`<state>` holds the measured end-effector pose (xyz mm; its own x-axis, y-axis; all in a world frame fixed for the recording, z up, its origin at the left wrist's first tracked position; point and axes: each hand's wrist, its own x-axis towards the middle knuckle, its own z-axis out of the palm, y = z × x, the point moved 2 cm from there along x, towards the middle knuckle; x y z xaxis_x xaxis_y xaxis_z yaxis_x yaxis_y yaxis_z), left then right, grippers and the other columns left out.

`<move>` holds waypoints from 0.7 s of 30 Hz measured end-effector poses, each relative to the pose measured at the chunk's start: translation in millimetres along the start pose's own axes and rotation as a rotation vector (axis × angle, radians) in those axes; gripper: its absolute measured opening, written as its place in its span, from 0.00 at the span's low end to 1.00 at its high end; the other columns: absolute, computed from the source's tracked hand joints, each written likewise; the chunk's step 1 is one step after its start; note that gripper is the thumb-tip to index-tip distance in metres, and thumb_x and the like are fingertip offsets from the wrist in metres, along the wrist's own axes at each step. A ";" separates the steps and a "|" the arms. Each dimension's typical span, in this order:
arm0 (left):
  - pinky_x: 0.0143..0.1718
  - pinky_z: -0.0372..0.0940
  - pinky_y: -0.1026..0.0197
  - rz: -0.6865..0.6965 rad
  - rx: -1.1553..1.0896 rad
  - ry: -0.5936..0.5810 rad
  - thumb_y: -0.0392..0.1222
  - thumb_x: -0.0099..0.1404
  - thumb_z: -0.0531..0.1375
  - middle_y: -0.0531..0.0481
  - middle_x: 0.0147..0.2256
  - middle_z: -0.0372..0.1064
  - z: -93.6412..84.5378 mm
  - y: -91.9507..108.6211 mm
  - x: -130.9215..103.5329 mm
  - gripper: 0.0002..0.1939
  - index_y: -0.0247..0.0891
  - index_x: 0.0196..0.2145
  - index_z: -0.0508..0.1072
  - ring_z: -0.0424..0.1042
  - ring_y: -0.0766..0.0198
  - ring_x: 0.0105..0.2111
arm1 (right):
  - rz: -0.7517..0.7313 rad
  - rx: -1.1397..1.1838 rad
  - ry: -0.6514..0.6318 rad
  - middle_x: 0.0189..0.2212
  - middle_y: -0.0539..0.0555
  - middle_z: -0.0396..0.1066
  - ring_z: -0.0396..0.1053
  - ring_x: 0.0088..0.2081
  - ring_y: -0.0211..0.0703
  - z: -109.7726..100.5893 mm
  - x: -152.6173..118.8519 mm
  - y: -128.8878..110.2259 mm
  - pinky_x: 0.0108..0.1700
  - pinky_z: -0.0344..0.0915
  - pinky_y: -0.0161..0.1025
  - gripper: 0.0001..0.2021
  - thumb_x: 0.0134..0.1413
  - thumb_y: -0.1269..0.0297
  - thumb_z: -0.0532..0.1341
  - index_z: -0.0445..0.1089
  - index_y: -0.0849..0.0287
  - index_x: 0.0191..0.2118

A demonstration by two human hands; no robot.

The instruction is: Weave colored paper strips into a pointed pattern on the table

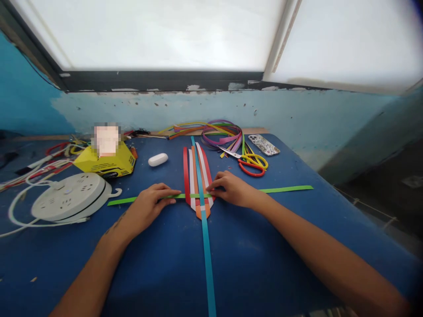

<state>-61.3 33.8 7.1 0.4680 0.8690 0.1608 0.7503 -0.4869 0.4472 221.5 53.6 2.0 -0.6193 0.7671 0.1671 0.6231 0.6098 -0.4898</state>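
Observation:
A small woven piece of red, white and orange strips (185, 171) lies on the blue table, pointed end toward me. A long blue strip (208, 255) runs lengthwise through its middle and on toward me. Across it lies a green strip (287, 189), sticking out on both sides. My left hand (155, 200) pinches the green strip just left of the weave, thumb and forefinger close together. My right hand (228, 188) has its fingers closed on the green strip at the right edge of the weave.
Behind the weave lie coiled coloured strips (228, 127), scissors (253, 165) and a phone (264, 145). A white case (157, 159) sits left of centre. Farther left are a round power strip (71, 196), cables and a yellow box (115, 163). The table's right edge (330, 181) slopes toward me.

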 end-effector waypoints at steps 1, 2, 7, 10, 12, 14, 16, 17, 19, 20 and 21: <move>0.47 0.69 0.55 -0.009 0.010 -0.011 0.57 0.72 0.55 0.47 0.44 0.75 0.0 -0.8 -0.3 0.21 0.48 0.49 0.82 0.75 0.55 0.41 | 0.005 0.001 -0.001 0.41 0.59 0.73 0.69 0.43 0.46 -0.1 -0.2 -0.4 0.49 0.63 0.41 0.10 0.64 0.69 0.65 0.82 0.56 0.48; 0.47 0.69 0.55 -0.016 0.018 -0.022 0.58 0.72 0.55 0.47 0.44 0.75 0.1 -1.6 -0.5 0.21 0.48 0.50 0.82 0.75 0.55 0.41 | 0.008 0.002 -0.002 0.41 0.59 0.73 0.69 0.43 0.46 -0.2 -0.3 -0.6 0.49 0.63 0.41 0.10 0.64 0.69 0.65 0.82 0.56 0.48; 0.48 0.69 0.55 -0.040 0.037 -0.049 0.59 0.71 0.56 0.48 0.45 0.74 -1.2 -4.2 -2.2 0.21 0.50 0.50 0.82 0.76 0.55 0.42 | 0.012 -0.005 -0.014 0.41 0.59 0.73 0.70 0.43 0.47 -0.1 -0.5 -0.7 0.49 0.63 0.41 0.11 0.64 0.68 0.64 0.82 0.57 0.48; 0.51 0.70 0.52 -0.067 0.048 -0.034 0.62 0.68 0.59 0.47 0.47 0.74 -2.9 0.8 -2.9 0.21 0.50 0.50 0.82 0.76 0.52 0.45 | 0.015 0.000 -0.010 0.41 0.59 0.73 0.69 0.43 0.47 0.7 0.1 0.6 0.49 0.63 0.41 0.10 0.64 0.68 0.65 0.82 0.57 0.48; 0.53 0.69 0.49 -0.073 0.045 0.039 0.63 0.68 0.59 0.47 0.48 0.74 -3.1 7.6 -2.6 0.23 0.49 0.52 0.80 0.75 0.50 0.47 | 0.011 -0.001 -0.008 0.41 0.59 0.73 0.70 0.43 0.46 1.8 0.4 1.8 0.49 0.63 0.41 0.10 0.64 0.68 0.65 0.82 0.57 0.48; 0.56 0.69 0.47 -0.052 0.024 0.155 0.63 0.70 0.58 0.46 0.50 0.73 -0.9 15.2 -1.5 0.24 0.46 0.53 0.78 0.74 0.50 0.50 | 0.005 -0.005 -0.004 0.41 0.59 0.73 0.70 0.42 0.46 3.2 0.6 3.2 0.49 0.63 0.41 0.11 0.64 0.68 0.64 0.82 0.57 0.48; 0.58 0.68 0.47 0.002 0.005 0.245 0.61 0.71 0.57 0.45 0.55 0.72 5.3 21.5 0.5 0.24 0.46 0.54 0.77 0.72 0.50 0.55 | -0.004 -0.005 0.004 0.40 0.60 0.73 0.70 0.42 0.47 4.5 0.5 4.5 0.48 0.64 0.42 0.11 0.64 0.68 0.64 0.82 0.57 0.48; 0.60 0.66 0.46 0.032 0.007 0.265 0.60 0.72 0.57 0.45 0.57 0.71 9.7 23.4 1.8 0.23 0.46 0.55 0.77 0.71 0.50 0.57 | -0.008 -0.002 0.009 0.40 0.60 0.73 0.70 0.42 0.48 5.2 0.5 5.3 0.48 0.64 0.42 0.11 0.64 0.68 0.64 0.82 0.57 0.48; 0.63 0.63 0.42 0.077 0.038 0.219 0.58 0.73 0.57 0.46 0.61 0.69 20.4 24.4 4.9 0.22 0.47 0.57 0.76 0.68 0.49 0.61 | -0.018 0.011 0.012 0.40 0.60 0.73 0.71 0.41 0.47 6.8 0.5 7.0 0.47 0.65 0.42 0.11 0.64 0.67 0.64 0.82 0.57 0.48; 0.63 0.62 0.41 0.081 0.048 0.179 0.57 0.73 0.57 0.46 0.63 0.68 25.7 23.3 6.3 0.22 0.47 0.58 0.75 0.67 0.49 0.62 | -0.023 0.019 0.012 0.40 0.60 0.73 0.71 0.41 0.46 7.6 0.5 7.9 0.47 0.65 0.41 0.11 0.64 0.67 0.64 0.82 0.57 0.48; 0.63 0.62 0.40 0.086 0.052 0.143 0.56 0.74 0.57 0.47 0.63 0.68 30.2 21.8 7.5 0.21 0.47 0.57 0.76 0.67 0.49 0.62 | -0.028 0.026 0.011 0.41 0.60 0.74 0.71 0.40 0.46 8.4 0.5 8.8 0.46 0.66 0.41 0.11 0.64 0.67 0.64 0.82 0.57 0.49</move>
<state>-27.4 27.0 -8.6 0.4633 0.8260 0.3212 0.7353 -0.5606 0.3810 222.7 57.7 -9.4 -0.6305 0.7524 0.1906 0.5930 0.6254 -0.5071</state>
